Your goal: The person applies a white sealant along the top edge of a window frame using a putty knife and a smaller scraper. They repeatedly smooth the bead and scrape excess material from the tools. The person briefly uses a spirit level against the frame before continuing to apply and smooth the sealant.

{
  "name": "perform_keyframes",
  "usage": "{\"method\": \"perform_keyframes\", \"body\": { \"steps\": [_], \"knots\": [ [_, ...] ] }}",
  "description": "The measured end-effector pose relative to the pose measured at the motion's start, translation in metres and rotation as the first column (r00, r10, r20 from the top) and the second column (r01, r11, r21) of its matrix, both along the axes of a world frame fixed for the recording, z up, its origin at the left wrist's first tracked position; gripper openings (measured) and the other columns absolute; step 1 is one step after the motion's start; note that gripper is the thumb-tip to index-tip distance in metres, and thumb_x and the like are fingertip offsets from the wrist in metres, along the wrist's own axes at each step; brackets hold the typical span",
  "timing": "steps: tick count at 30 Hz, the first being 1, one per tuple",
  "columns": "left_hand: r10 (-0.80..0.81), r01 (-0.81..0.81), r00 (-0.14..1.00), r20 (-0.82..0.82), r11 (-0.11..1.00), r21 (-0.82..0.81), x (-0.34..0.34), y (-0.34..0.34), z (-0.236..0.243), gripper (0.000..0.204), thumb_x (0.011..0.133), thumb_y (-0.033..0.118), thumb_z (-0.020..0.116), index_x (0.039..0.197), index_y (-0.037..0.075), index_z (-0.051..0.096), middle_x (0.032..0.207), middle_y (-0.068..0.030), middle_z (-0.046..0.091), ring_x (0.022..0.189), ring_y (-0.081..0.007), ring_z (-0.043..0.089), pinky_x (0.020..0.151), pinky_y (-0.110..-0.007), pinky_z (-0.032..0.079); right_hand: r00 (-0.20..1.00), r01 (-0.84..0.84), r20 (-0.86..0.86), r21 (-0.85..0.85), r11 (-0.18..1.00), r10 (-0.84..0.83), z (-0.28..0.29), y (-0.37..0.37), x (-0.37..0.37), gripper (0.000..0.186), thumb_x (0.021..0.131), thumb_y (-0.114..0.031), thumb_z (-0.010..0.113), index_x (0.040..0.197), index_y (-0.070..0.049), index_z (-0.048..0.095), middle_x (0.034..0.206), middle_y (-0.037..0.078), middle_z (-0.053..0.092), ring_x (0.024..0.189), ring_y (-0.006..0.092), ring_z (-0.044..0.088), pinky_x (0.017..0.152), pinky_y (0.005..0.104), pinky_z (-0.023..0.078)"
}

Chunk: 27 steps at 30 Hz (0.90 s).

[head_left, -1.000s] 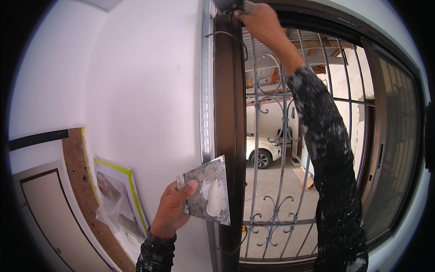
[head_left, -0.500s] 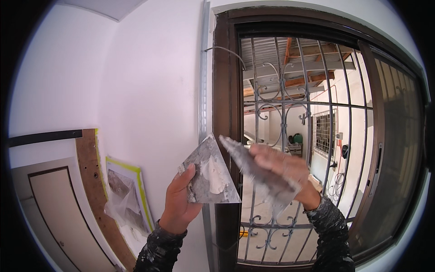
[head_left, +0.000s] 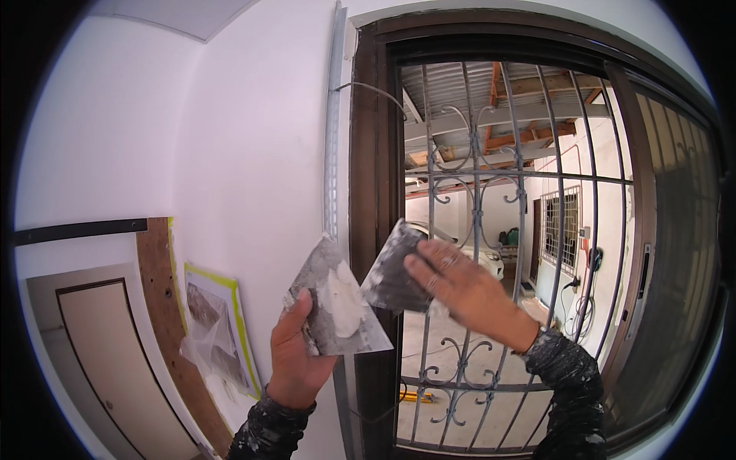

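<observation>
My left hand (head_left: 295,345) grips a triangular-looking metal plate (head_left: 322,276) smeared with grey residue and a lump of white paste (head_left: 343,303). To its right, my right hand (head_left: 468,291) is closed on a dark, paste-speckled scraper blade (head_left: 387,280), held close beside the plate. Both are in front of a brown door frame (head_left: 368,176) and a perforated metal strip (head_left: 332,146) running up the white wall's edge, with a thin curved cable (head_left: 368,84) across the upper frame.
A barred gate (head_left: 477,184) fills the doorway; beyond it are a roofed yard, a white car and a wall window (head_left: 560,230). A sliding dark panel (head_left: 671,245) stands at right. At left are a plain door (head_left: 92,330), a wooden strip (head_left: 157,291) and a taped, plastic-covered panel (head_left: 218,322).
My right hand has come down from the top of the frame to beside the plate, and its blade has since turned. The plate rose, then shifted slightly left.
</observation>
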<state>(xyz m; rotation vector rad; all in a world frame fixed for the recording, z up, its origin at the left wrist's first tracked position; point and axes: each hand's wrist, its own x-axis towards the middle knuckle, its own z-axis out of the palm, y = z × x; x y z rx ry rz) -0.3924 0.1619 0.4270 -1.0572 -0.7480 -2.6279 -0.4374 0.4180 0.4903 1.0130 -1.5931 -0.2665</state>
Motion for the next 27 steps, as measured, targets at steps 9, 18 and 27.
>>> {"method": "perform_keyframes", "body": {
  "steps": [9, 18, 27],
  "knots": [
    [-0.07, 0.07, 0.997, -0.025, 0.998, -0.012, -0.038, -0.024, -0.015, 0.039, 0.102, 0.023, 0.055, 0.134, 0.001, 0.054, 0.127, -0.0119, 0.064, 0.115, -0.0261, 0.064, 0.103, -0.043, 0.05, 0.91, -0.338, -0.031, -0.633, 0.696, 0.414, 0.174, -0.008, -0.007, 0.026, 0.098, -0.021, 0.057, 0.11, -0.002, 0.069, 0.084, 0.02, 0.072, 0.078, 0.0274, 0.07, 0.065, 0.0404, 0.05],
    [-0.062, 0.063, 0.998, 0.015, 0.993, -0.102, -0.051, -0.033, -0.019, 0.041, 0.102, 0.021, 0.053, 0.136, -0.001, 0.05, 0.126, -0.0125, 0.064, 0.116, -0.0259, 0.063, 0.102, -0.042, 0.05, 0.861, -0.389, -0.479, -0.406, 0.827, 0.17, 0.379, -0.092, -0.071, 0.036, 0.091, -0.027, 0.057, 0.082, 0.006, 0.067, 0.082, 0.032, 0.065, 0.083, 0.0484, 0.064, 0.074, 0.055, 0.05],
    [-0.106, 0.106, 0.994, 0.009, 0.978, -0.179, -0.058, -0.043, -0.016, 0.043, 0.101, 0.021, 0.054, 0.138, -0.002, 0.048, 0.127, -0.0135, 0.063, 0.115, -0.0248, 0.064, 0.101, -0.041, 0.051, 0.877, -0.171, -0.476, -0.433, 0.885, -0.063, 0.42, -0.101, -0.1, 0.036, 0.088, -0.024, 0.054, 0.079, 0.008, 0.067, 0.087, 0.035, 0.065, 0.089, 0.051, 0.064, 0.081, 0.0552, 0.05]
  ]
}}
